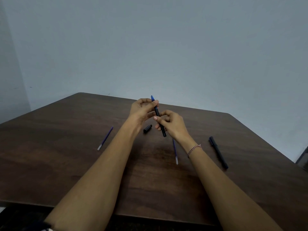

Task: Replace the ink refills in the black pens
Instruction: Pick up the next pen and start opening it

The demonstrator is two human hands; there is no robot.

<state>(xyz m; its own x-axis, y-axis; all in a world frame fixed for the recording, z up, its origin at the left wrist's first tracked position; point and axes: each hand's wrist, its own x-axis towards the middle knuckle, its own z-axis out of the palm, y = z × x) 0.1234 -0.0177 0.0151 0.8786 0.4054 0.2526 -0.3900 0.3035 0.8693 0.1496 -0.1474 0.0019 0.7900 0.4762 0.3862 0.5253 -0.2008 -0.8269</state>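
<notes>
Over the brown desk (66,164), your left hand (141,110) pinches the black pen (157,112) near its blue tip while your right hand (173,124) grips the lower barrel. Its long axis stands nearly upright, tip away from you. The second black pen (218,152) lies right of your right forearm, the near refill (175,152) under that wrist, the far refill (105,138) well left, and the cap (147,128) below your hands.

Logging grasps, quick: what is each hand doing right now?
Left hand: pinching the upper end of the slim black plastic pen with the blue tip.
Right hand: gripping the same pen's lower barrel.
</notes>
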